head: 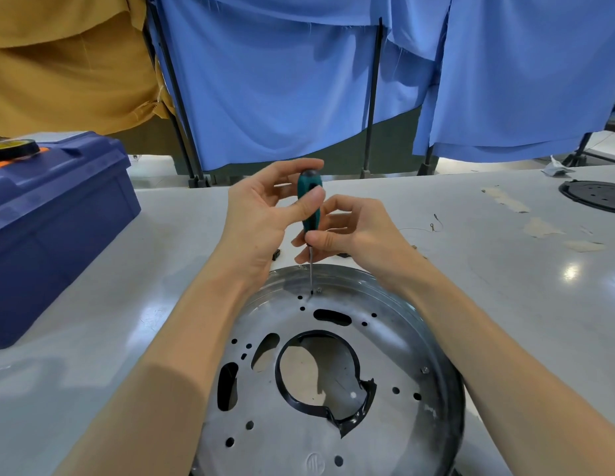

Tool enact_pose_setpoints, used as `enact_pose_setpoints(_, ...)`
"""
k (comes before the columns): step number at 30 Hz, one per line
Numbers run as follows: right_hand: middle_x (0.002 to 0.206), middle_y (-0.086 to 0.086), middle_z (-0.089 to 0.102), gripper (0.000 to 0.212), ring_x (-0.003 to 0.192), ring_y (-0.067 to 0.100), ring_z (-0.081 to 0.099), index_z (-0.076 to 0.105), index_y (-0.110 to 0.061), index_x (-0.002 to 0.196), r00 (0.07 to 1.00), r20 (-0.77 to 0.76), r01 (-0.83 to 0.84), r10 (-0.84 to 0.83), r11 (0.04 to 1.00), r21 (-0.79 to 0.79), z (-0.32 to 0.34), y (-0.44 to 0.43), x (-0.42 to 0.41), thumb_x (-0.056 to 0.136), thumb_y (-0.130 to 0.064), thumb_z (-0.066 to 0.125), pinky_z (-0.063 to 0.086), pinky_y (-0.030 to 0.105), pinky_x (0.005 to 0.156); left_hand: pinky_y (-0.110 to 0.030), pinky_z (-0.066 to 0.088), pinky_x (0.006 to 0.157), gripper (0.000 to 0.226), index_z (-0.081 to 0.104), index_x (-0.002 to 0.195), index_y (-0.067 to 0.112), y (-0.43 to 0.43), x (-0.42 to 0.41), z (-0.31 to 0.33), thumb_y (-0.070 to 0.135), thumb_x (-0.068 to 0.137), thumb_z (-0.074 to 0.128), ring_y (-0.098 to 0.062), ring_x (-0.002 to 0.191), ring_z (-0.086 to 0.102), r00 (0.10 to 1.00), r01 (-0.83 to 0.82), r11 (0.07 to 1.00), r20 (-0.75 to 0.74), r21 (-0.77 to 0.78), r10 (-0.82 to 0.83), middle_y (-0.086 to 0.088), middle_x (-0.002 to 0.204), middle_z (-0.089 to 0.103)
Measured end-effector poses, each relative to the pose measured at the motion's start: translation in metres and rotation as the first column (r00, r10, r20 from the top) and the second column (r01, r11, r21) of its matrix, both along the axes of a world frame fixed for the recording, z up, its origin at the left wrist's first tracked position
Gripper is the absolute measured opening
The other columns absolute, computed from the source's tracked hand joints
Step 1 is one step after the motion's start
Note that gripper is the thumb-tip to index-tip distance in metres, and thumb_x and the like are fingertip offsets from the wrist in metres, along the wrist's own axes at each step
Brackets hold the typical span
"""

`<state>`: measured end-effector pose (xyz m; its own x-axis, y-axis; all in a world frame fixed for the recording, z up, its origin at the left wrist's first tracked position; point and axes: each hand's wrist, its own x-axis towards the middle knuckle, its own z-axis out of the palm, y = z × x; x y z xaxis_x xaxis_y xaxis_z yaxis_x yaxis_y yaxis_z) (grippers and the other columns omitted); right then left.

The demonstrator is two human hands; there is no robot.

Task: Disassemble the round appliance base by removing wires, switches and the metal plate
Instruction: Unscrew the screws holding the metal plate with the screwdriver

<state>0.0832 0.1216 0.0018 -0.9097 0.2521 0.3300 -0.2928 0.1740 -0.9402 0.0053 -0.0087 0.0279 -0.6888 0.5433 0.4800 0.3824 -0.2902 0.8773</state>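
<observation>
1. The round appliance base, a bright metal dish dotted with holes and slots, lies flat on the bench in the lower middle of the frame. A torn black ring lines its central opening.
2. A green-handled screwdriver stands almost upright with its tip at the base's far side, on or just beside a small screw. Whether the tip is seated in the head is too small to tell.
3. The left hand holds the top of the handle, thumb in front and fingers curled behind. The right hand pinches the handle's lower end, where the shaft begins.
4. Neither hand steadies the base, so turning force could probably spin or skid it on the glossy bench.
5. A poorly seated tip may cam out, round the screw head, or jab toward the right fingers just above it.
6. Outward: a blue toolbox at the left carries a tape roll, and a black perforated disc sits at the right edge.
</observation>
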Motion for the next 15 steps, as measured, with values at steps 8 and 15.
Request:
enact_pose_setpoints(8,0.09,0.024,0.073,0.019,0.077,0.04,0.072,0.064,0.007,0.104,1.0,0.011,-0.025,0.025,1.0,0.011,0.0002,-0.0007,0.0021,0.086,0.001,0.067,0.06,0.042,0.078,-0.029,0.055,0.084,0.029,0.068,0.106,0.016,-0.0006,-0.001,-0.0001,0.011,0.078,0.072,-0.013,0.096,0.068,0.999,0.049,0.998,0.012,0.041,-0.049,0.001,0.098,0.072)
enact_pose_setpoints(15,0.081,0.018,0.073,0.009,0.071,0.036,0.072,0.066,0.003,0.095,0.997,-0.044,0.059,-0.063,0.995,-0.08,0.0002,0.0016,0.0007,0.09,0.005,0.058,0.059,0.032,0.069,-0.029,0.053,0.088,0.023,0.07,0.103,0.021,-0.0008,-0.0014,0.0002,0.028,0.081,0.07,-0.01,0.101,0.067,0.999,-0.008,1.0,0.031,0.007,0.008,0.003,0.102,0.073)
